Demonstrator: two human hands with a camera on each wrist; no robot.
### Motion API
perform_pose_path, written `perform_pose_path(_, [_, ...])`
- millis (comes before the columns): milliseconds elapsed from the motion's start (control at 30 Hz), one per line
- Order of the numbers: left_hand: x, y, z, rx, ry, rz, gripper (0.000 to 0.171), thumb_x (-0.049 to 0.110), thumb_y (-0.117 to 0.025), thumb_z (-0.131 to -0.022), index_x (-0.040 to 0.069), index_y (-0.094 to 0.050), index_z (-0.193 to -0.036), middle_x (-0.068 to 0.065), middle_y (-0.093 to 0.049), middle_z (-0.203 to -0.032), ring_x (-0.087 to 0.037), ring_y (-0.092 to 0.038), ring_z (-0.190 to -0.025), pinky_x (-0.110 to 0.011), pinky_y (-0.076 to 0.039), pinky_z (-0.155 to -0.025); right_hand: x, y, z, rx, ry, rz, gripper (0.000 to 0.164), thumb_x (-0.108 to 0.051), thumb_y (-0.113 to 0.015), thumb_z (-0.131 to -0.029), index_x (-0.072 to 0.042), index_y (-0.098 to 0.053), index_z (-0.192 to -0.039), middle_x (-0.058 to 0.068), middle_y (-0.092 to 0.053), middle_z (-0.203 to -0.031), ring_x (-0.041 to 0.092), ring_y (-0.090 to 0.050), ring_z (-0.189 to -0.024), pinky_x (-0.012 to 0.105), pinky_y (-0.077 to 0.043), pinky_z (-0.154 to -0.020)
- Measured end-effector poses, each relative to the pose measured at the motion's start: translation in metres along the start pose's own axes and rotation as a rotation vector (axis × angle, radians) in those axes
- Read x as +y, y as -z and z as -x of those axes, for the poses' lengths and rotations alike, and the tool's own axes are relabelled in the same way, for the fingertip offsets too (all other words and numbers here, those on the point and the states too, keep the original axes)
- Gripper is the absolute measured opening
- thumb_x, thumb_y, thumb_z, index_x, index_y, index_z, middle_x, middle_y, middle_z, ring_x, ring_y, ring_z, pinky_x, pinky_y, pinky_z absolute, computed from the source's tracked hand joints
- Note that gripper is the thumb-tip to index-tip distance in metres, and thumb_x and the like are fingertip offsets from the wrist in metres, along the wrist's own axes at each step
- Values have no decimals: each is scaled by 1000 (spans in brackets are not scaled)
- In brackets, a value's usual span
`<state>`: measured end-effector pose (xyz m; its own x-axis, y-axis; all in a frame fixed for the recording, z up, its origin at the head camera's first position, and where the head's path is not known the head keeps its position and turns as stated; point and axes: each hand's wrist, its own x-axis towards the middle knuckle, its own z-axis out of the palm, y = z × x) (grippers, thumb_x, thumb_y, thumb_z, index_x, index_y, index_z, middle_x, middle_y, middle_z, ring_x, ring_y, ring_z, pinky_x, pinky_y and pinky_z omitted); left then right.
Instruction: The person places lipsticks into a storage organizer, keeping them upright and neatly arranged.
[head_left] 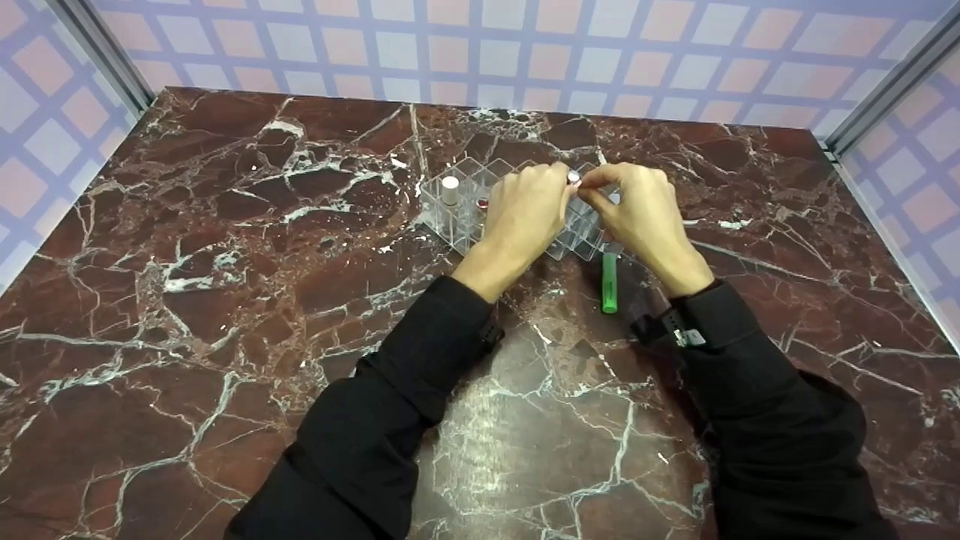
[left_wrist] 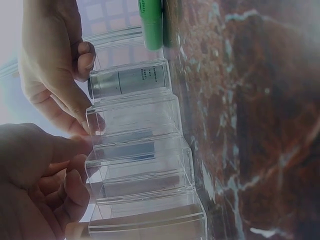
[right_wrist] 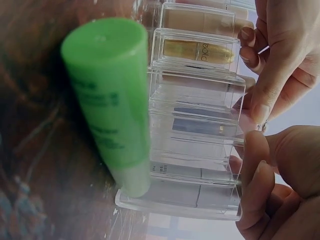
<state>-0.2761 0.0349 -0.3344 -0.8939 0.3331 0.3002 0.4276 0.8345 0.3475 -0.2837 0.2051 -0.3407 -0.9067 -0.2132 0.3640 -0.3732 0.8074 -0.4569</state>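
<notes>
Both hands meet above a clear acrylic organizer [head_left: 466,238] with diamond-shaped compartments. Between their fingertips is a small item with a shiny silvery top [head_left: 574,178]; most of it is hidden, so I cannot tell its kind. My left hand [head_left: 527,206] pinches it from the left, thumb against it in the right wrist view. From the right, my right hand [head_left: 641,210] has thumb and forefinger closed on it. A white-capped tube [head_left: 450,191] stands in the organizer's left end, and a red-topped one [head_left: 482,203] is beside the left hand.
On the marbled table [head_left: 225,315], a green tube [head_left: 609,283] lies in front of the organizer's right end. Through the clear walls show a gold tube [right_wrist: 197,51], a dark blue one [right_wrist: 200,126] and a grey one [left_wrist: 127,81]. A checkered wall [head_left: 480,56] stands behind.
</notes>
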Motion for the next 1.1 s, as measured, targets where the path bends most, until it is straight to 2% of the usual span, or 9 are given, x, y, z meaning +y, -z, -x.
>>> perform_pose_path(133, [0, -1, 0, -12, 1, -11, 25, 28, -58, -107, 7, -70, -114, -6, -73, -96, -18, -63, -73, -27, -53, -63, 0, -1, 1, 2, 10, 6, 14, -20, -76, -96, -10, -80, -104, 8, -78, -109, 27, -72, -90, 48, -55, -86])
perform_pose_path(367, [1, -2, 0, -11, 12, -32, 24, 27, -60, -106, 7, -72, -113, -6, -75, -95, -16, -59, -68, -27, -52, -61, 0, -5, 2, 15, 17, 32, 15, -20, -77, -96, -10, -81, -105, 8, -78, -108, 25, -68, -71, 46, -53, -75])
perform_pose_path(667, [3, -4, -1, 8, 28, -80, 24, 28, -60, -106, 9, -75, -110, -5, -75, -96, -19, -65, -71, -30, -54, -63, -1, -6, 2, 11, 68, 67, 17, -24, -78, -95, -9, -81, -103, 11, -77, -108, 33, -73, -95, 54, -55, -85])
perform_pose_path(1100, [4, -7, 2, 29, 2, -147, 22, 24, -59, -107, 10, -76, -110, -6, -73, -103, -22, -68, -79, -33, -56, -68, -1, -7, 1, 13, 66, 86, 16, -23, -78, -94, -10, -81, -104, 10, -78, -106, 32, -74, -93, 52, -57, -81])
